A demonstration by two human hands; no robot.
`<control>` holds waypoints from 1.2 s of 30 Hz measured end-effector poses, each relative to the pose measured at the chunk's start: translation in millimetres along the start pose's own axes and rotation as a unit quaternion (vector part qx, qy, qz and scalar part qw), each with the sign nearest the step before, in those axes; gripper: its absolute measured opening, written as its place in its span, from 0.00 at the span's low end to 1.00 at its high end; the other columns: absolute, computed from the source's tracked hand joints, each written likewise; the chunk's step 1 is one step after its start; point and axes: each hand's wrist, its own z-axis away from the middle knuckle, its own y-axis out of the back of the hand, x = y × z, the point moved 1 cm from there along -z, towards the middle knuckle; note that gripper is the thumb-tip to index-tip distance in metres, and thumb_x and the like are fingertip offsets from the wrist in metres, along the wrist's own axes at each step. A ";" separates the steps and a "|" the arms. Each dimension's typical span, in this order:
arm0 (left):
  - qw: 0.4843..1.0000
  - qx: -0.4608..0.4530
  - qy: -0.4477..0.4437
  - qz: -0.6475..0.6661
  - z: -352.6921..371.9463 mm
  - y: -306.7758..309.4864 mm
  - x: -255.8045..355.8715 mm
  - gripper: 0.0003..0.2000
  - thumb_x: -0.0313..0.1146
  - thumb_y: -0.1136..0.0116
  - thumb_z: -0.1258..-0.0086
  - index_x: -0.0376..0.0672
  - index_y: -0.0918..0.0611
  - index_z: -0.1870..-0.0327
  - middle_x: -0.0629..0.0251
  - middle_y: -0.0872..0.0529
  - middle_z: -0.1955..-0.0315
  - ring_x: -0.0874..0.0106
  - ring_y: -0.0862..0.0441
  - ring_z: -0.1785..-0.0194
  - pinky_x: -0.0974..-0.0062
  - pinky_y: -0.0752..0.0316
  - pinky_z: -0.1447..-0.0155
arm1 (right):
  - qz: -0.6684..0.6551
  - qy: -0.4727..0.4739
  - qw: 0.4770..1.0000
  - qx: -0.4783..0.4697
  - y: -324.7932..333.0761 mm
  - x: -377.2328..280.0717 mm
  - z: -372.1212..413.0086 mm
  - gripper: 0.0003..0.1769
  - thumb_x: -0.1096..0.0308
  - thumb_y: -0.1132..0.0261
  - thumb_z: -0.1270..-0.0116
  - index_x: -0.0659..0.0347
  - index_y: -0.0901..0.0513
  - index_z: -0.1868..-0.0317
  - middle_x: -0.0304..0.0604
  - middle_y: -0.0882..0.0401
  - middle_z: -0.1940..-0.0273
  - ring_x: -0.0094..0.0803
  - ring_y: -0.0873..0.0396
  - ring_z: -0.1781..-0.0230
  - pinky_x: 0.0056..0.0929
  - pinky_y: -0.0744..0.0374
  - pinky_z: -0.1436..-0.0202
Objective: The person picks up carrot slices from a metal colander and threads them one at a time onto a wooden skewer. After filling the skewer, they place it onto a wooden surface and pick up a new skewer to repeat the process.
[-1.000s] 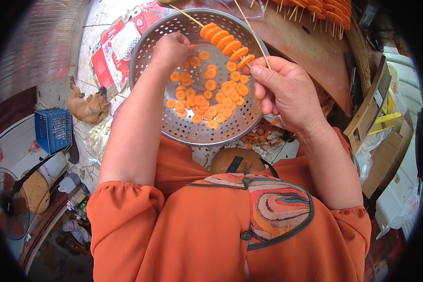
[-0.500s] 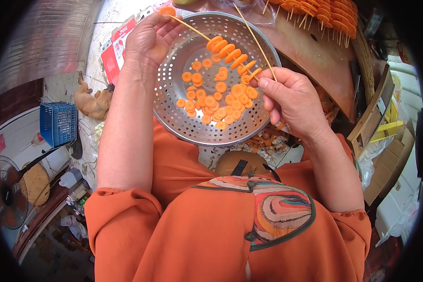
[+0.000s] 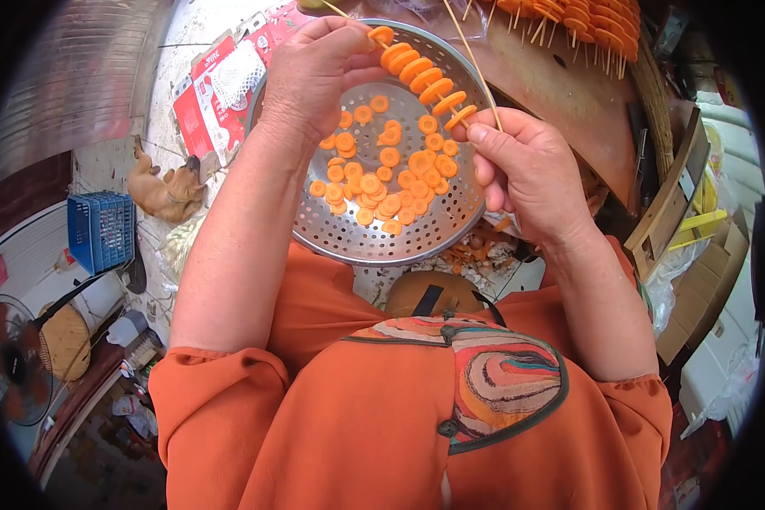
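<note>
A wooden skewer [image 3: 335, 10] runs slantwise over the metal colander, threaded with a row of carrot slices [image 3: 421, 72]. My left hand [image 3: 319, 76] is closed around the skewer's upper part, fingertips at a carrot slice [image 3: 381, 36] just above the row. Between thumb and fingers, my right hand [image 3: 527, 166] pinches the skewer's lower end. A second, bare stick [image 3: 472, 59] rises from that same grip. Below, the perforated colander [image 3: 382, 245] holds many loose carrot slices [image 3: 370, 184].
Finished carrot skewers [image 3: 582, 25] lie bunched on a brown board [image 3: 569, 106] at upper right. A red and white carton [image 3: 206, 110] is left of the colander. A dog [image 3: 166, 189] lies on the floor near a blue crate [image 3: 100, 231]. A fan [image 3: 13, 357] stands at lower left.
My left hand has brought a carrot slice down the skewer from its upper end to near the row. My right hand keeps its pinch, almost in place.
</note>
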 end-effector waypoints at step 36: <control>0.982 -0.026 0.119 -0.143 -29.3 41.1 -46.9 0.08 0.27 0.42 0.35 0.35 0.22 0.58 0.59 0.16 0.61 0.68 0.15 0.58 0.72 0.18 0.54 | 0.034 -0.021 0.999 -0.016 1.1 4.6 1.3 0.12 0.63 0.41 0.30 0.63 0.18 0.61 0.32 0.25 0.79 0.13 0.31 0.86 0.13 0.34 0.83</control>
